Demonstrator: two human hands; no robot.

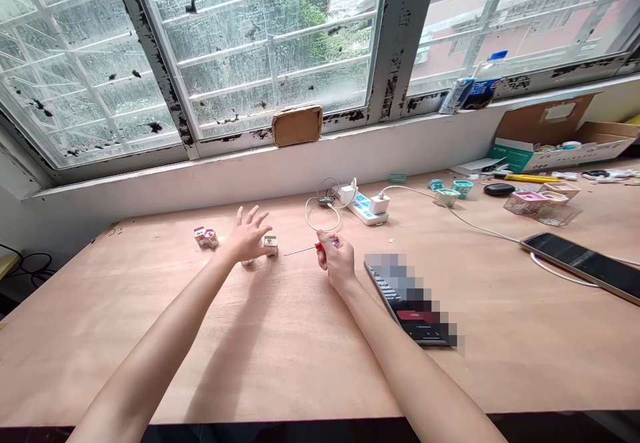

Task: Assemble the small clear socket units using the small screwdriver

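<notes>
My left hand (249, 235) hovers over the left part of the wooden table with its fingers spread. Just beside its thumb is a small box-shaped item (271, 245) with a pale top; whether they touch I cannot tell. Another small item is mostly hidden under the palm. Two small red-and-white boxes (205, 236) stand close together left of that hand. In my right hand (337, 261) is a screwdriver (301, 250) with a red handle, its thin metal shaft pointing left toward the small box. The fingers are wrapped around the handle.
A power strip (367, 210) with white chargers and cables lies behind my right hand. One phone (407, 303) lies by my right forearm, another phone (585, 263) farther right. Small teal containers (455, 191), pink containers (537, 201) and an open cardboard box (565, 143) occupy the back right.
</notes>
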